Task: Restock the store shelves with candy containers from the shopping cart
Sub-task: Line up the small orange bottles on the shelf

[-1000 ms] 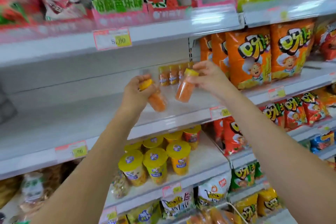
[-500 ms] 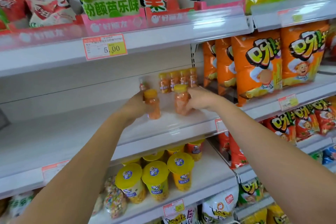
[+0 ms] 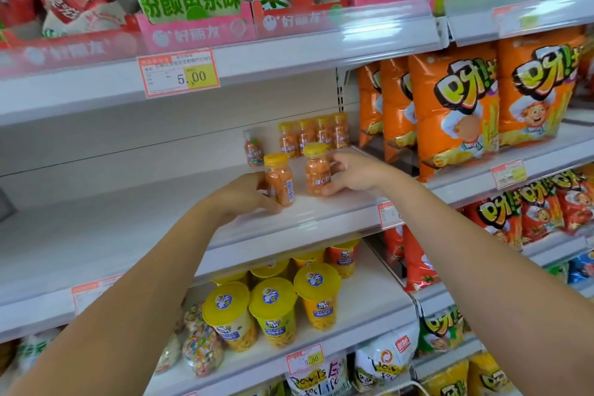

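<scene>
Two small clear bottles of orange candy with yellow caps stand upright on the white middle shelf (image 3: 128,235). My left hand (image 3: 244,194) grips the left bottle (image 3: 279,178) from its left side. My right hand (image 3: 353,173) holds the right bottle (image 3: 316,173) from its right side, thumb low near the base. Behind them, against the back wall, stands a row of several like bottles (image 3: 315,135), with one darker bottle (image 3: 254,148) to their left.
Orange snack bags (image 3: 456,106) fill the shelf section to the right. Yellow-lidded cups (image 3: 273,312) stand on the shelf below. Pink display boxes with bags (image 3: 193,3) sit on the shelf above, with a 5.00 price tag (image 3: 180,72) on its edge.
Both hands came down from mid-air with the tilted bottles and set them upright on the shelf in front of the back row. The camera view moved closer.
</scene>
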Demonstrator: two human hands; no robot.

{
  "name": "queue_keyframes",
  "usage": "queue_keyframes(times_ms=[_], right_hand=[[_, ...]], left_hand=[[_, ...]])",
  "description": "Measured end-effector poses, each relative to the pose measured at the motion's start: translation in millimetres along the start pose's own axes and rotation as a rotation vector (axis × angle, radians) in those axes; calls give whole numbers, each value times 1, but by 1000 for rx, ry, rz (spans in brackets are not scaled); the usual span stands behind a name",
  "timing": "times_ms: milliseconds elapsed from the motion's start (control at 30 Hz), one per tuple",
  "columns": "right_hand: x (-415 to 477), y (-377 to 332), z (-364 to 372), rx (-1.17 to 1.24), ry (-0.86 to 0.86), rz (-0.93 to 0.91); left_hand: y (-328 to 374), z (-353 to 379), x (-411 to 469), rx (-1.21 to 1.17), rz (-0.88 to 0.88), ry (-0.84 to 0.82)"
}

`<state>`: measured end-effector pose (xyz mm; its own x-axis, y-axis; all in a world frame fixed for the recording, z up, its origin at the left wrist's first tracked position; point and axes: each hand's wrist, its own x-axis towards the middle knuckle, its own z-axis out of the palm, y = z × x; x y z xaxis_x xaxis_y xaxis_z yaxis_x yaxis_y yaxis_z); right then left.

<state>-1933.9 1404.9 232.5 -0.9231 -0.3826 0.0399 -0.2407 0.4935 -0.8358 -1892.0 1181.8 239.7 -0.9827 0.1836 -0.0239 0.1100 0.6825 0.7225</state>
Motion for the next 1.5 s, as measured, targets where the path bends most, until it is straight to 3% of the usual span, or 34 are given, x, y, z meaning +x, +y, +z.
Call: queue_keyframes(times_ms=[233,367,567,633,767,933,1167,1333,1500], right_hand=[[10,-4,7,-57,19,1],[22,-11,11,-166,53,17],[53,-34,12,-412,7,103],[65,-38,15,-418,55,120],[92,-39,23,-205,138,171],[129,-29,33,-353,336,153],[137,-31,33,-428,386,149],[158,-35,45,-455,459,164],[160,-45,51,-506,399,131]], left_hand=[[2,4,8,75,-4,65],[7,9,17,343,4,145],[22,0,36,640,14,53],[18,-6,48,609,-9,77],[4,-16,82,592,-77,113],[-13,-28,118,455,-10,243],[-28,-35,141,366,3,319],[-35,-40,146,406,-109,362],[-38,-51,136,368,-172,356]])
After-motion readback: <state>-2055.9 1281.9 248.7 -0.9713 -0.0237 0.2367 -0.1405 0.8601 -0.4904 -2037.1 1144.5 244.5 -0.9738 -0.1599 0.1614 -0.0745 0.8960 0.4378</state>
